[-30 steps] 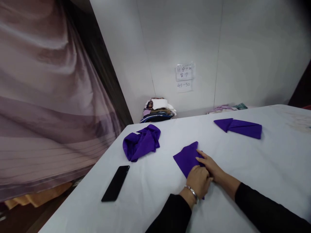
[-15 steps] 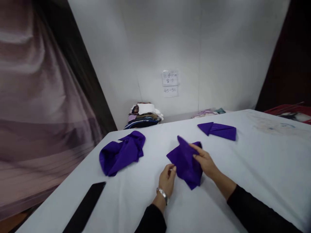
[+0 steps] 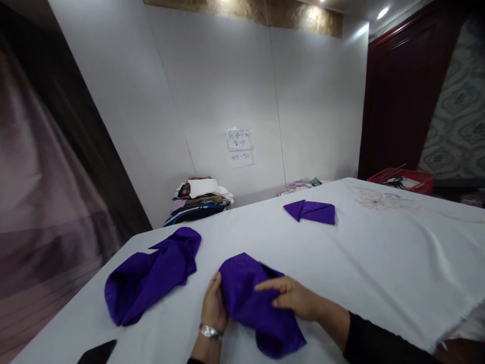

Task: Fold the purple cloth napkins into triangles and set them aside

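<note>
A purple cloth napkin (image 3: 242, 288), loosely folded and partly raised, is in front of me on the white-covered table. My left hand (image 3: 215, 305), with a metal wristwatch or bracelet on the wrist, grips its left edge; some of the fingers are hidden behind the fabric. Over the cloth's right side is my right hand (image 3: 290, 297), index finger stretched out and thumb apart, touching or just above the fabric. To the left lies a second purple napkin (image 3: 151, 280), crumpled and looped. Farther back rests a flat, neatly folded purple napkin (image 3: 318, 212) with a pointed left end.
The white tablecloth (image 3: 379, 263) carries a faint pattern at the far right. A black flat object (image 3: 97, 353) lies at the near left. Beyond the table are a stack of folded clothes (image 3: 200, 199), a red basket (image 3: 422, 184) and a wall sign (image 3: 240, 146). Pinkish drapery (image 3: 49, 212) hangs left.
My left hand has taken hold of the napkin's left edge. The right hand's pinch has loosened, its index finger now extended. The napkin has turned and spread; the camera view has tilted up and rightward.
</note>
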A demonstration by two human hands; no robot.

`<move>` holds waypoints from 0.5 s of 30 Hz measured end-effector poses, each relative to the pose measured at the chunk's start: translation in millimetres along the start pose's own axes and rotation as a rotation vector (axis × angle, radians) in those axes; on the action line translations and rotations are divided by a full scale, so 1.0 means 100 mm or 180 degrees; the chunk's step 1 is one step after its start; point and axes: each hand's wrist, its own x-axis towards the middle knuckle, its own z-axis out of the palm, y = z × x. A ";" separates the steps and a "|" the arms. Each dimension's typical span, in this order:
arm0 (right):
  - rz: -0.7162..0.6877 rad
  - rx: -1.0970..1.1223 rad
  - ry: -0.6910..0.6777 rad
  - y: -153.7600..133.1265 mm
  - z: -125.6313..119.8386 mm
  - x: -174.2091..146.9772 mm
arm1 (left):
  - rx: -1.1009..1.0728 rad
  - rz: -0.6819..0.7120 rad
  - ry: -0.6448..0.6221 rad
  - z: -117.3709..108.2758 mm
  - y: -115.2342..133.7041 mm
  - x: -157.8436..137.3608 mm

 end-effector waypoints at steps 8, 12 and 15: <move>-0.1204 -0.1526 0.0665 -0.67 -0.17 -0.09 | 0.0600 0.2279 -0.0383 0.40 0.74 -0.44; -0.0728 -0.1905 -0.0263 -0.52 0.02 -0.26 | 0.2099 0.1937 -0.0420 0.19 0.30 -0.44; -0.0245 -0.2095 -0.0688 -0.26 0.16 -0.37 | 0.2820 0.1441 -0.0684 0.01 -0.15 -0.44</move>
